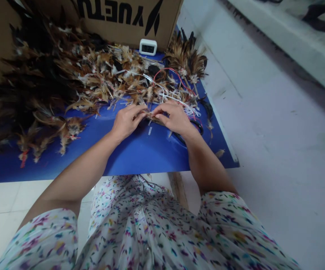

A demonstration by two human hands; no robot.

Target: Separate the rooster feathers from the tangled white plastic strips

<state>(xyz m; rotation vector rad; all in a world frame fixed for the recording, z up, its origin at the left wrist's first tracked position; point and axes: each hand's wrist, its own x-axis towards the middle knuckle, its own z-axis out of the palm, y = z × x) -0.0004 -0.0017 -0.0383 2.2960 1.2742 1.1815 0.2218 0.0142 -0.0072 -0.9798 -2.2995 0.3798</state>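
Note:
My left hand (127, 120) and my right hand (175, 116) meet over the blue table, fingertips pinched close together. Between them is a small brown feather (150, 115), gripped from both sides; its finer details are hidden by the fingers. Black loop handles (198, 126), perhaps of scissors, lie partly under my right wrist. Just beyond the right hand is a tangle of white plastic strips (176, 96), with a red string (176, 71) curving over the feathers. A short clear strip (150, 131) lies just in front of the hands.
A broad heap of brown and black feathers (95, 80) spreads across the back and left of the blue table (148, 157). A small white digital clock (148, 47) stands before a cardboard box (117, 26). Feather bunches (187, 56) sit at the right rear, near a pale wall (264, 123).

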